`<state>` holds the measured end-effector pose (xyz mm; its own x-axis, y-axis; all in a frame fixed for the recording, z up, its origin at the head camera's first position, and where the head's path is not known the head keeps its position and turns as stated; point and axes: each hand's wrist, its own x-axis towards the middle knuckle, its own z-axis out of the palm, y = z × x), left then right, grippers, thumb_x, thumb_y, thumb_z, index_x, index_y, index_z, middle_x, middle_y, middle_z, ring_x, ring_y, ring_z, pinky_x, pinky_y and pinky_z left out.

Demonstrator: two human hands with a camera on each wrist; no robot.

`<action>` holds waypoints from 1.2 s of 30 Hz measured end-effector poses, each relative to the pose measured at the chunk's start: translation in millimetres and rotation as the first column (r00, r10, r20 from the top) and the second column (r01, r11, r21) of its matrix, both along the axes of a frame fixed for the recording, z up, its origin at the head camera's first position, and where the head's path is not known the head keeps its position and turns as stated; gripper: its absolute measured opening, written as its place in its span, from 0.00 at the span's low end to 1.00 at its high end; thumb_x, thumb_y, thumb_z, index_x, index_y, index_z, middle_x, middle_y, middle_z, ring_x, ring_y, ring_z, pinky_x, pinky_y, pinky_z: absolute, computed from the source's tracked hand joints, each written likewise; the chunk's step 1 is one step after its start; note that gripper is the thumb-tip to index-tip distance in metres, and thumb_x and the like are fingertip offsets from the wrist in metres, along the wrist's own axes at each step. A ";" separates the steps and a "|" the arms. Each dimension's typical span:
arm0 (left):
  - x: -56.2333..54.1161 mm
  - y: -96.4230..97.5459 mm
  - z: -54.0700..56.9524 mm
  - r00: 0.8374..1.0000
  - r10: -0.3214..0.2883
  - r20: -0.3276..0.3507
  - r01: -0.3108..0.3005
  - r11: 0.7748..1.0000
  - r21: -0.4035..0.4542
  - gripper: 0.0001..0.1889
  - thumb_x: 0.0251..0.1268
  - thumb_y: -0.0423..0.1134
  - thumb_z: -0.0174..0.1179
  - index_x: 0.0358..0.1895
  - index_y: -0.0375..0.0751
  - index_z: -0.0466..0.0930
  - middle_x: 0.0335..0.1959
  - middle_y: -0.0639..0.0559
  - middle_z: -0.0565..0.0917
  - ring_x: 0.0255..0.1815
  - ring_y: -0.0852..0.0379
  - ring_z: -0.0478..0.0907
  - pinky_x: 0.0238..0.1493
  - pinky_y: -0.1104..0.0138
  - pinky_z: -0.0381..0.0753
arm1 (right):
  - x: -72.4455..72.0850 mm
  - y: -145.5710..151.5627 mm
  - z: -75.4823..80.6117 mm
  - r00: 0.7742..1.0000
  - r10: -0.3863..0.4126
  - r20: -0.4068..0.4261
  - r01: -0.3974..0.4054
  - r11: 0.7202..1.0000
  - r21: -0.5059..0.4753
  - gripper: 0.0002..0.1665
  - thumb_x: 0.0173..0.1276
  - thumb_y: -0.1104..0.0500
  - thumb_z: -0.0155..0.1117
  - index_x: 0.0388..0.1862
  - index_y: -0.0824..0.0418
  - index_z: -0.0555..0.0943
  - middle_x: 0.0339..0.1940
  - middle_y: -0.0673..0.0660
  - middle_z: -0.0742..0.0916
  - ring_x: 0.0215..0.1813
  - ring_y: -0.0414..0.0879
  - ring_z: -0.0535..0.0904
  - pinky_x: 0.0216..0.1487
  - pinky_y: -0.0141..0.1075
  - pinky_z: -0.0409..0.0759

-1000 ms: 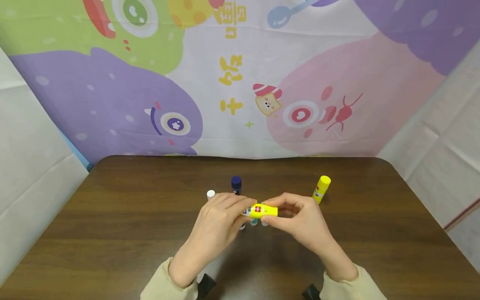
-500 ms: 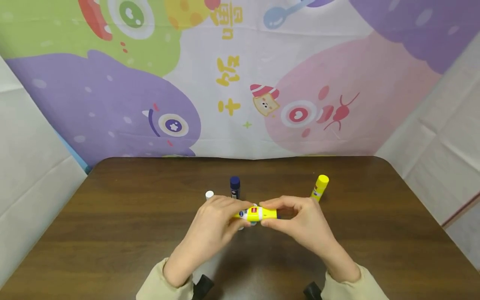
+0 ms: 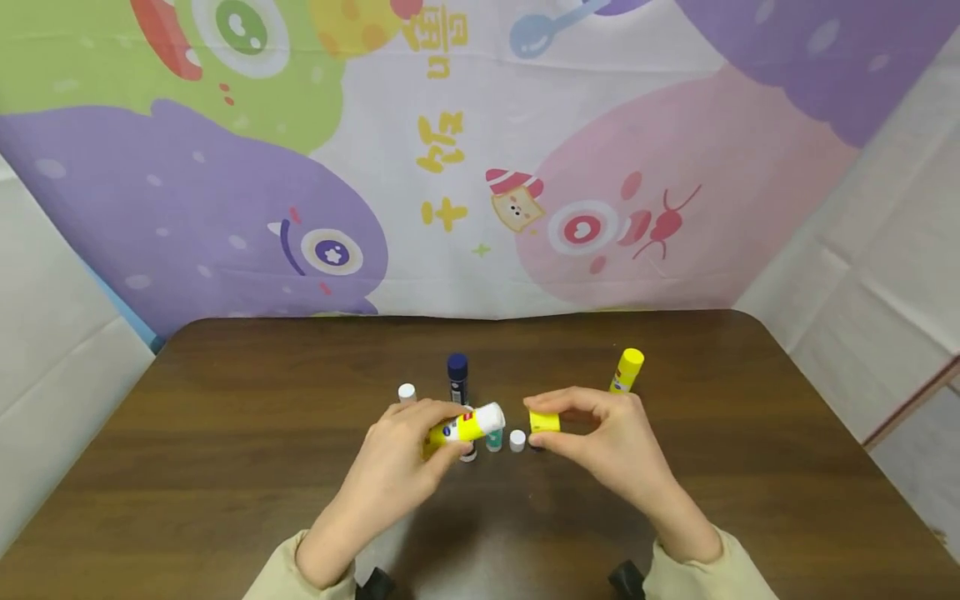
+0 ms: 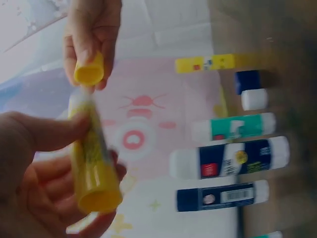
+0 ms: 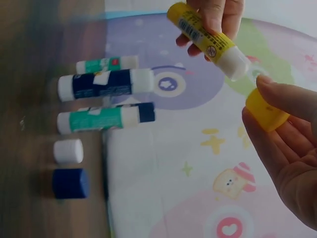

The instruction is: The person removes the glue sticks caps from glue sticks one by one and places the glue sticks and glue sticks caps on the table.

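Note:
My left hand [image 3: 393,454] grips a yellow glue stick [image 3: 467,427] by its body, tilted, with its white uncapped end up and towards the right. My right hand [image 3: 607,429] pinches the yellow cap [image 3: 544,422] between thumb and fingers. A small gap parts the cap from the stick. In the left wrist view the cap's [image 4: 89,72] hollow opening faces the stick's white end. From the right wrist view, the stick's printed label [image 5: 198,34] shows, and the cap [image 5: 266,110] sits between the thumb and fingers.
Several glue sticks stand on the brown table [image 3: 262,500]: a navy one [image 3: 457,379], a teal one [image 3: 494,440], a large navy-and-white one [image 4: 233,158] and a yellow capped one [image 3: 627,371]. Near them are a loose white cap [image 3: 517,441] and navy cap [image 5: 70,183].
The yellow cap has come off the glue stick. My left hand has moved left with the stick, now tilted, while the right hand keeps the cap. The head view has shifted slightly.

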<state>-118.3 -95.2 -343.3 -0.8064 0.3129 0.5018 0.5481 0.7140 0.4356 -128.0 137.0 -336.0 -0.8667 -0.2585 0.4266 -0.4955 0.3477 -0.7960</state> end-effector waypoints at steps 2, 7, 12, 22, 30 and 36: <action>-0.2 -1.4 -4.0 0.998 0.062 0.018 -0.063 0.998 0.025 0.16 0.41 0.37 0.71 0.38 0.46 0.81 0.31 0.59 0.82 0.30 0.61 0.75 0.38 0.64 0.73 | -2.4 1.4 -3.0 1.000 -0.026 -0.006 0.027 1.000 0.010 0.16 0.43 0.58 0.75 0.35 0.55 0.85 0.36 0.47 0.87 0.41 0.38 0.83 0.40 0.31 0.80; -4.0 -8.8 -11.8 0.981 0.169 0.094 -0.178 0.980 0.093 0.15 0.39 0.35 0.70 0.35 0.47 0.77 0.29 0.56 0.83 0.23 0.61 0.71 0.26 0.69 0.68 | -11.5 8.5 -10.3 0.995 -0.097 -0.005 0.098 0.993 0.066 0.17 0.43 0.59 0.76 0.35 0.57 0.85 0.35 0.49 0.87 0.35 0.36 0.83 0.37 0.28 0.80; -8.2 -15.8 -20.8 0.958 0.186 0.218 -0.217 0.967 0.131 0.15 0.41 0.34 0.68 0.35 0.46 0.75 0.33 0.53 0.85 0.21 0.60 0.74 0.25 0.67 0.69 | -18.7 17.7 -22.0 0.984 -0.178 0.013 0.175 0.975 0.135 0.16 0.45 0.59 0.75 0.36 0.56 0.85 0.34 0.50 0.87 0.31 0.36 0.83 0.32 0.28 0.79; -19.1 -20.1 -43.8 0.921 0.136 0.365 -0.210 0.962 0.173 0.13 0.43 0.30 0.64 0.35 0.45 0.74 0.31 0.52 0.85 0.35 0.57 0.82 0.42 0.60 0.76 | -30.6 25.0 -44.8 0.978 -0.191 0.082 0.145 0.909 0.390 0.13 0.56 0.56 0.67 0.39 0.60 0.82 0.22 0.48 0.79 0.24 0.38 0.71 0.25 0.28 0.70; -25.1 -22.6 -49.6 0.915 0.108 0.388 -0.180 0.971 0.156 0.12 0.42 0.29 0.62 0.33 0.43 0.73 0.28 0.53 0.82 0.30 0.61 0.79 0.36 0.69 0.78 | -37.8 22.7 -61.3 0.974 -0.186 0.126 0.093 0.845 0.526 0.12 0.49 0.62 0.71 0.34 0.60 0.80 0.31 0.52 0.80 0.29 0.41 0.70 0.32 0.32 0.70; -26.4 -24.2 -54.9 0.901 0.086 0.425 -0.157 0.979 0.134 0.11 0.43 0.29 0.63 0.31 0.43 0.73 0.27 0.53 0.81 0.30 0.63 0.79 0.35 0.70 0.78 | -38.0 22.0 -66.9 0.960 -0.184 0.211 0.037 0.831 0.554 0.13 0.48 0.67 0.70 0.34 0.61 0.79 0.31 0.52 0.79 0.31 0.42 0.72 0.35 0.35 0.73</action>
